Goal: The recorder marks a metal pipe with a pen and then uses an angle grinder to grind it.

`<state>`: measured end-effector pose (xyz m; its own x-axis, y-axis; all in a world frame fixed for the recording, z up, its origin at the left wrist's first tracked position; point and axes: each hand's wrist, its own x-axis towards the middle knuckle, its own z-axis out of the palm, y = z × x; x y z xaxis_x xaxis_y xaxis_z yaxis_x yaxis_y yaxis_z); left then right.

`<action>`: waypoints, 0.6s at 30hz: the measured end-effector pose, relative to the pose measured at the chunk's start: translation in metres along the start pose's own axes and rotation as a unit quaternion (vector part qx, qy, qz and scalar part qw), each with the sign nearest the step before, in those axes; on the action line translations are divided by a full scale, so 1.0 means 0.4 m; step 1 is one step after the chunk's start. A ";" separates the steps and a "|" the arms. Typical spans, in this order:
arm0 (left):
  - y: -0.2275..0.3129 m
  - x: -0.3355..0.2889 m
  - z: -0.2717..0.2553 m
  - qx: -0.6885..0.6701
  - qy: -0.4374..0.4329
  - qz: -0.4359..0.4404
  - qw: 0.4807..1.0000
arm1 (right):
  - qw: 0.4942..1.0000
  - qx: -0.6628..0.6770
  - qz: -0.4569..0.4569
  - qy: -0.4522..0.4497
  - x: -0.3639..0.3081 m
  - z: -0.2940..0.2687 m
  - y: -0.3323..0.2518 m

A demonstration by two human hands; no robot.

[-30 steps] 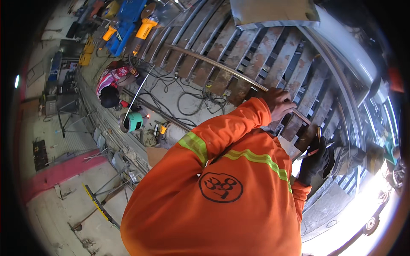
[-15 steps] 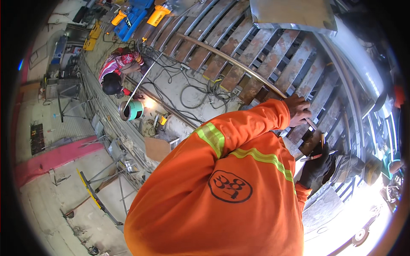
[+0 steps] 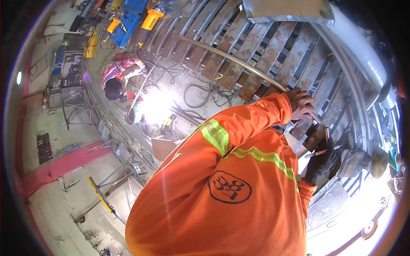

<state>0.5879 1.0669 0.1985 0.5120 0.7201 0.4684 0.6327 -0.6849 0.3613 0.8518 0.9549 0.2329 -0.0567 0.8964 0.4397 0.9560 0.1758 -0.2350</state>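
Two hands work the right side of my feed, both reaching out of orange sleeves [image 3: 252,112]. My left hand [image 3: 301,103], bare, has its fingers curled over a long metal bar [image 3: 239,63], grasping it near its lower right end. From there the bar slants up to the top centre of the frame, lying across the rusty slats of a table [image 3: 304,57]. My right hand [image 3: 323,164], in a dark glove, sits just below that end at right of centre, its fingers closed on a slim red-and-silver tool [image 3: 318,152]; I cannot tell exactly how each finger lies, as the glove is too dark.

At the top right, I see a broad metal piece [image 3: 290,9] above the slats. In the upper left of the frame, a crouching co-worker [image 3: 124,72] bends beside a white glare [image 3: 157,106], which partly washes out a green can [image 3: 136,115]. Dark cables [image 3: 197,101] loop over the floor between that person and the table. Farther up are a yellow power tool [image 3: 151,19] and a blue case [image 3: 126,32].
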 end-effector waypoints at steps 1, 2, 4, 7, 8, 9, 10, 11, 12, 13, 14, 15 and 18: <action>0.001 0.000 -0.003 0.005 -0.004 -0.003 1.000 | 1.000 0.001 0.001 -0.001 -0.003 0.002 0.001; 0.001 -0.002 -0.001 0.004 -0.006 -0.003 1.000 | 1.000 0.004 0.003 0.001 -0.005 0.003 0.001; -0.005 -0.003 0.005 0.002 0.009 0.007 1.000 | 1.000 0.007 0.006 0.003 -0.007 0.003 0.002; -0.005 -0.011 0.010 -0.032 0.002 -0.020 0.999 | 0.999 0.042 0.017 -0.001 0.009 -0.004 -0.013; -0.005 -0.013 0.007 -0.030 0.003 -0.022 0.999 | 0.999 0.035 -0.001 0.021 0.021 -0.011 -0.023; -0.003 -0.005 0.010 -0.035 0.006 -0.015 0.999 | 0.999 0.019 -0.011 0.047 0.031 -0.025 -0.043; -0.002 0.002 0.012 -0.040 0.010 -0.008 0.999 | 0.999 0.014 -0.006 0.050 0.039 -0.029 -0.060; -0.001 -0.005 0.005 -0.036 0.012 -0.013 0.999 | 0.998 0.056 -0.009 0.030 0.055 -0.022 -0.080; -0.002 -0.012 -0.004 -0.040 0.012 -0.028 0.999 | 0.995 0.097 -0.012 0.009 0.075 -0.014 -0.103; -0.001 -0.008 -0.004 -0.051 0.011 -0.032 0.998 | 0.996 0.092 -0.008 0.011 0.096 -0.013 -0.131; 0.000 -0.005 -0.008 -0.055 -0.012 -0.038 0.998 | 0.995 0.093 -0.039 0.003 0.123 -0.005 -0.163; -0.004 -0.005 -0.012 -0.054 -0.011 -0.037 0.998 | 0.993 0.096 -0.072 -0.006 0.148 0.008 -0.188; -0.017 -0.018 -0.007 -0.017 -0.016 0.003 1.000 | 0.990 0.100 -0.078 -0.062 0.163 0.058 -0.187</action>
<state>0.5782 1.0659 0.1948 0.5351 0.7186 0.4442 0.6101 -0.6924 0.3852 0.7700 1.0095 0.2590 -0.2463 0.8924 0.3781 0.8577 0.3824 -0.3438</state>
